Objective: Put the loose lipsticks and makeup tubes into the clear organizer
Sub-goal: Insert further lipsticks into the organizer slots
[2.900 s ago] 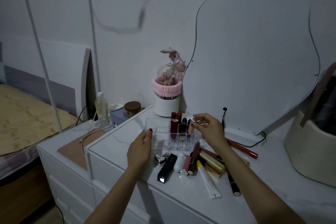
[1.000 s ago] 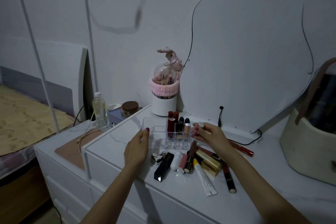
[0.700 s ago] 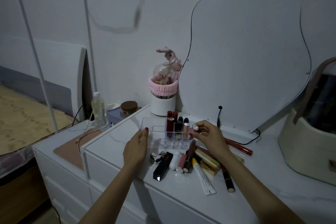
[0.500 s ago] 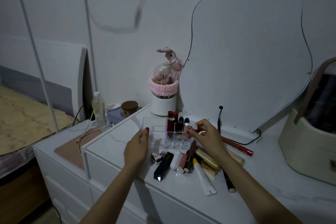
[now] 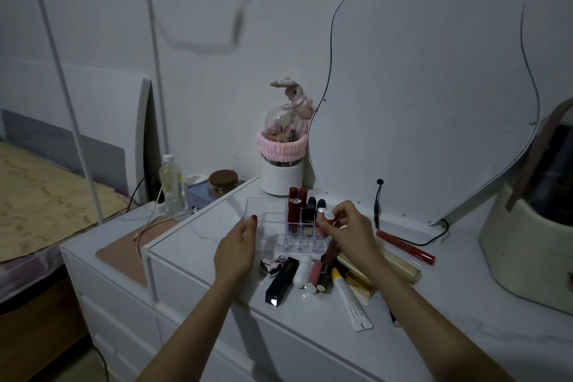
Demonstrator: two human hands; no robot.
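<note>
The clear organizer stands on the white dresser top, with several lipsticks upright in its right-hand slots. My left hand rests against its left front edge, fingers on the rim. My right hand is at the organizer's right side, fingers pinched on a pink lipstick with a silver cap, held at the rightmost slot. In front lie loose items: a black lipstick, a white tube, a pink gloss, a white tube with a yellow cap and gold tubes.
A wavy mirror leans on the wall behind, with a black cable and a red pencil at its foot. A white brush cup with a pink band stands behind the organizer. A cream bag sits at right.
My right hand has brought the pink lipstick leftward and lower, up to the organizer's right slots. My left hand has stayed on the organizer's left edge.
</note>
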